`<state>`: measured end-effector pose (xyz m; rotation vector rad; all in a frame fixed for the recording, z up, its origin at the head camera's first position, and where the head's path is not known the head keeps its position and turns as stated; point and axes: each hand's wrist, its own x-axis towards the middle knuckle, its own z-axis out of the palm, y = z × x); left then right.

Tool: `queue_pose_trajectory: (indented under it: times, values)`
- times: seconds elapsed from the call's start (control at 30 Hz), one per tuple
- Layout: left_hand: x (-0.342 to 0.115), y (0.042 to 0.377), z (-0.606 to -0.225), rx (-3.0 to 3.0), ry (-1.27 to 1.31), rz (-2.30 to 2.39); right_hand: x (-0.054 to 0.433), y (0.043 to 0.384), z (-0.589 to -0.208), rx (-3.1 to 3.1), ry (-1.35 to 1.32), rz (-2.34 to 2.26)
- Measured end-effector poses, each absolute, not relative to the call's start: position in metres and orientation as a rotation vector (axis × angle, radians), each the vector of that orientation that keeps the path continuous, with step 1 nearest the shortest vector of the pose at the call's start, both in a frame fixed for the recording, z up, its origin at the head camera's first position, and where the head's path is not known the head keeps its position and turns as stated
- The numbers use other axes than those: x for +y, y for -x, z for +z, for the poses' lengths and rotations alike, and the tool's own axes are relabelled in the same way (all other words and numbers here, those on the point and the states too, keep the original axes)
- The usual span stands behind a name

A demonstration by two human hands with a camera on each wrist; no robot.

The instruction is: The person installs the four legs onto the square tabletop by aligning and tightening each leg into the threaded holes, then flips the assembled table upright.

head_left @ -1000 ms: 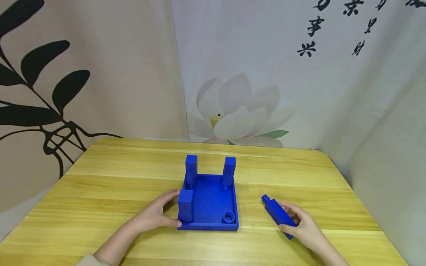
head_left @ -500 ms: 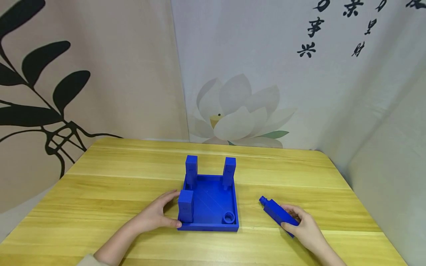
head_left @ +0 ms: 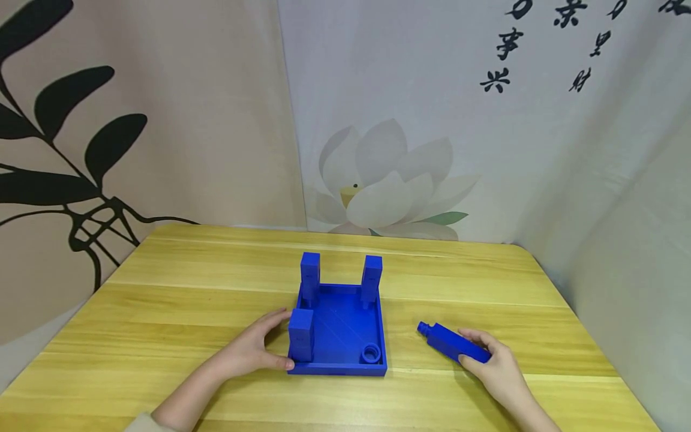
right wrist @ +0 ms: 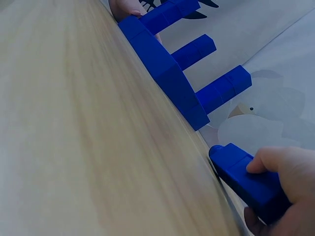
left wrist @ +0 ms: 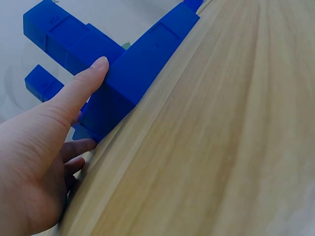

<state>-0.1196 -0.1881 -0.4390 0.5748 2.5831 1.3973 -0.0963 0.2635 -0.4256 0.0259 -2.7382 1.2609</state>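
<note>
A blue square tray-like base (head_left: 345,327) lies on the table with three upright blue legs, one at the front left (head_left: 301,336) and two at the back. Its front right corner has a bare round socket (head_left: 370,353). Against the base's left side rests my left hand (head_left: 249,348), thumb touching the front corner and fingers spread along the wall. My right hand (head_left: 499,366) grips a loose blue leg (head_left: 453,342) between thumb and fingers, to the right of the base. The leg slants, its narrow screw end pointing left toward the base. In the right wrist view, the palm hides its rear end.
Everything stands on a wooden table (head_left: 216,282) with a long back edge and rounded corners. Behind it hangs a pale curtain (head_left: 410,90) printed with leaves, a lotus and characters. Bare wood lies between the base and my right hand.
My right hand has turned the loose leg to a flatter angle, its screw end shifting slightly left and toward me. The left hand and the base have stayed put.
</note>
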Motion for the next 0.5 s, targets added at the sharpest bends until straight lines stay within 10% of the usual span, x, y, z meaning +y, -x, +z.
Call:
queue_pose_trajectory:
  times: [0.5]
  values:
    - [-0.1882,0.1196,-0.4378,2.573,-0.569,1.405,0.2569,0.0948,-0.4167,-2.626,0.059,1.395]
